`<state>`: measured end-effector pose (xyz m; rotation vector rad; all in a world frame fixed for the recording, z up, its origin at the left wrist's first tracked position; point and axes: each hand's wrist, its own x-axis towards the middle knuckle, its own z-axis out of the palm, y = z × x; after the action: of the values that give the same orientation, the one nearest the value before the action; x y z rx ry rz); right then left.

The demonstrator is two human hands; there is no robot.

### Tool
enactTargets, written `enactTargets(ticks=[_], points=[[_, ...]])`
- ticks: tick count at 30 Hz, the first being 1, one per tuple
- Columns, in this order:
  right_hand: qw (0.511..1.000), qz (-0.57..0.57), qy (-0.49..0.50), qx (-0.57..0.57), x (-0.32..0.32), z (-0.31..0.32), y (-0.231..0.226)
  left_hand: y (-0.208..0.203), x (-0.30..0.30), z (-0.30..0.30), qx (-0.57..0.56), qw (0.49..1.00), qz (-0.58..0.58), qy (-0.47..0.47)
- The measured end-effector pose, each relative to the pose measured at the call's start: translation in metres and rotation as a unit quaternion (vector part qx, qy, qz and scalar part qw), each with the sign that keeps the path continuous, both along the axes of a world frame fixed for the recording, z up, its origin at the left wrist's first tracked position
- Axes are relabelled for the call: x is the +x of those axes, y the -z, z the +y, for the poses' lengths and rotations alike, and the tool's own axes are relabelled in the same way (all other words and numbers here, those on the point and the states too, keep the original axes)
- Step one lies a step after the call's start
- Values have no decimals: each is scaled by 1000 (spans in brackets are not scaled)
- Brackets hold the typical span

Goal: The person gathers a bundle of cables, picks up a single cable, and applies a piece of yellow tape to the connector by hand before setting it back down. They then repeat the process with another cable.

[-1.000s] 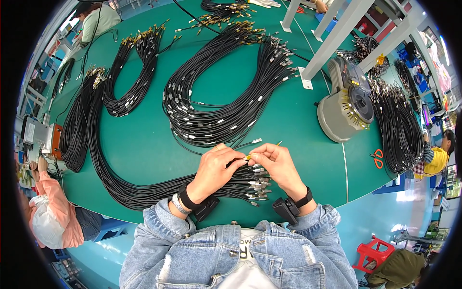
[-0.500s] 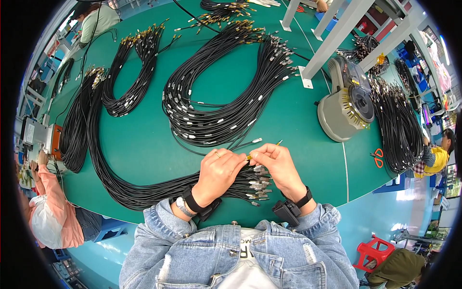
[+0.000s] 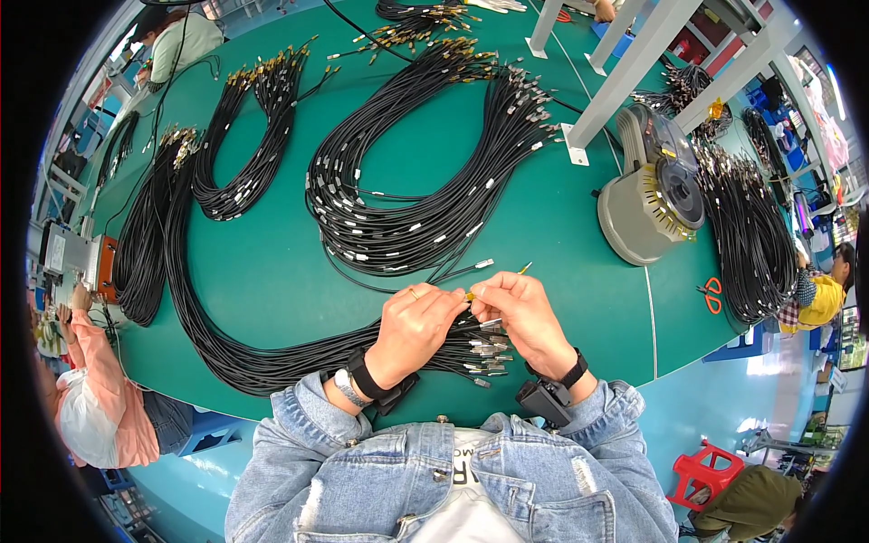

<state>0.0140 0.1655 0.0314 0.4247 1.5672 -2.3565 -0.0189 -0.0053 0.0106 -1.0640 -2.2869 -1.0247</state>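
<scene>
My two hands meet over a bundle of black cables near the table's front edge. My left hand is closed, thumb and forefinger pinching what looks like a cable end. At its fingertips sits a small yellow piece, and my right hand pinches at that same piece. A thin tip, yellowish and pale blue, pokes out past my right fingers; what it belongs to is hidden. Silvery connectors of the bundle fan out beneath my hands.
Beyond my hands lies a large looped cable bundle; a smaller one sits farther left. A grey round dispenser with yellow pieces stands right, near orange-handled scissors and a metal frame leg. Co-workers sit around the table.
My left hand has shifted very slightly to the right and tilted a little. Both hands keep their pinch at the yellow piece. Everything else on the table stays as it was.
</scene>
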Motion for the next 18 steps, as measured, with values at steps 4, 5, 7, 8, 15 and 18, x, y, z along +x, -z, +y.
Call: enactTargets(ticks=[4, 5, 7, 8, 15, 18], points=[[1000, 12, 7, 21, 1, -2, 3, 1, 2, 2, 14, 1000, -22, 0], [1000, 12, 7, 24, 0, -2, 3, 1, 2, 3, 15, 1000, -21, 1], [999, 12, 7, 31, 0, -2, 3, 2, 2, 4, 18, 1000, -18, 3], [999, 12, 7, 31, 0, -2, 4, 2, 2, 4, 18, 1000, -18, 3], [999, 12, -7, 44, 1, 0, 7, 3, 4, 5, 1, 1000, -19, -3], [999, 22, -8, 44, 2, 1, 13, 4, 5, 6, -13, 1000, -22, -4]])
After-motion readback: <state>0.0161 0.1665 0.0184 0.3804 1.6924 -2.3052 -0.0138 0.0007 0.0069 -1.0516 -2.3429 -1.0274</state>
